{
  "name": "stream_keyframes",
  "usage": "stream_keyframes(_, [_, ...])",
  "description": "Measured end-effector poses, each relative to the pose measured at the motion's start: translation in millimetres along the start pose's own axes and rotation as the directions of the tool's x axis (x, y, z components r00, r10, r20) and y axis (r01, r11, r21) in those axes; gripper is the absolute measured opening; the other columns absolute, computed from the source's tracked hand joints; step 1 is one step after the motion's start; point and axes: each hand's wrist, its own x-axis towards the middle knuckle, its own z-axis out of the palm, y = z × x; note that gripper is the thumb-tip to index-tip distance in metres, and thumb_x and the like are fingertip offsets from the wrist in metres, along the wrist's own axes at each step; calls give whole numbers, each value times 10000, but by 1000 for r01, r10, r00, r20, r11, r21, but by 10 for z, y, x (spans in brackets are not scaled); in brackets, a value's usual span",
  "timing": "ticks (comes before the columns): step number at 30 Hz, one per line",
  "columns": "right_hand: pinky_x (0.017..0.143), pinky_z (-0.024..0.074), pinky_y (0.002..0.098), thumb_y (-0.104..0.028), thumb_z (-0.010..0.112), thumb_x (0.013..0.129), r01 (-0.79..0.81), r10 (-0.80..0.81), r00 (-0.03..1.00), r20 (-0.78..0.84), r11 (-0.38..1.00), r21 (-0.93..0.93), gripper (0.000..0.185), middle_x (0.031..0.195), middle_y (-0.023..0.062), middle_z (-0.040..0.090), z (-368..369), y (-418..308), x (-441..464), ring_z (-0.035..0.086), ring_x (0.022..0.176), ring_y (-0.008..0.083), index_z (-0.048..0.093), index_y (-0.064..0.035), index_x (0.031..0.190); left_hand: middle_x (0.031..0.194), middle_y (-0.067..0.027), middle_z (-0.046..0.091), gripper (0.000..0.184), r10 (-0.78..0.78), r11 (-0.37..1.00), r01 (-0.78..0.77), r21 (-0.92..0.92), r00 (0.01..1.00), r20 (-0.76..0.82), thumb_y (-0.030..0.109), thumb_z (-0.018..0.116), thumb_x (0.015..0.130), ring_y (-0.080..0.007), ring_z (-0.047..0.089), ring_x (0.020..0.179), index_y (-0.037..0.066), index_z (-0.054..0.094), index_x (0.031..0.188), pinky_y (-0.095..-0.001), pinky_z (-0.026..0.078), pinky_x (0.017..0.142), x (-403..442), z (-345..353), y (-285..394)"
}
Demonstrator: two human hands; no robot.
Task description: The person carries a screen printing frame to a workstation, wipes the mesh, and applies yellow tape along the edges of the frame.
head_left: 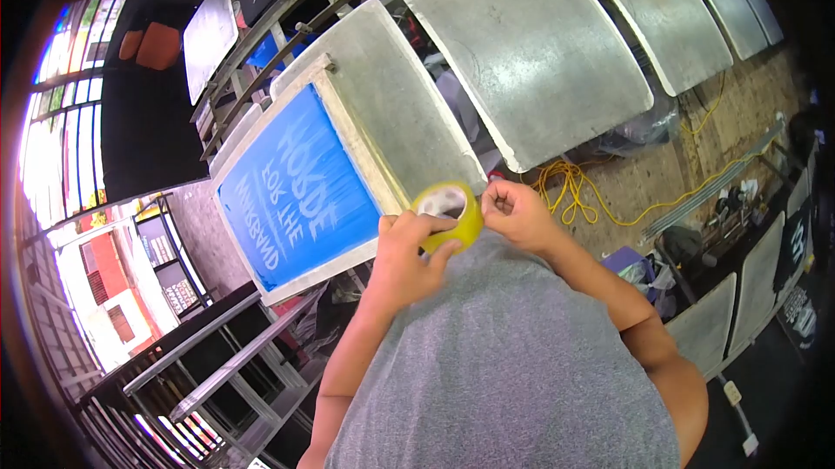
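Observation:
A roll of yellow tape [470,218] is gripped in my left hand [407,253], thumb and fingers on its near left side. Just right of the roll, my right hand [520,217] is closed in a pinch; whatever is between its fingertips is too small to make out. Both hands are in front of the grey shirt. Left of them lies a framed screen with a blue surface [304,182] and pale lettering, its wooden edge [358,143] running close to my left hand. The screen rests over a grey metal platen [396,95].
More grey platens [526,43] run across the top toward the right. A yellow cord [570,195] lies coiled on the wooden floor [739,117]. Metal rails [235,365] stand at lower left, beneath bright windows. Further platens [706,321] are at lower right.

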Motion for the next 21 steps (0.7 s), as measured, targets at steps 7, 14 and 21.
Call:
stream_keyframes(7, [771, 510, 264, 12, 629, 866, 343, -310, 937, 162, 906, -249, 192, 997, 55, 609, 66, -519, -137, 613, 862, 117, 648, -10, 1056, 893, -103, 707, 186, -320, 781, 349, -517, 936, 148, 147, 572, 983, -168, 662, 836, -3, 676, 1021, -313, 512, 780, -147, -148, -395])
stream_keyframes(14, [856, 502, 357, -54, 714, 792, 755, -479, 656, 583, 414, -509, 265, 1007, 95, 627, 206, -790, 11, 590, 974, 286, 700, -42, 1056, 913, -92, 700, 238, -285, 764, 365, -532, 931, 229, 202, 557, 1003, -161, 643, 864, -3, 676, 1029, -305, 504, 796, -102, -222, -376])
stream_keyframes(21, [769, 507, 361, -26, 742, 745, 734, -341, 674, 655, 403, -546, 155, 889, 77, 620, 195, -662, 14, 597, 878, 274, 656, -42, 873, 981, -112, 697, 276, -256, 759, 449, -472, 872, 418, 247, 584, 989, -214, 643, 915, 17, 660, 1120, -351, 502, 853, -113, -14, -663])
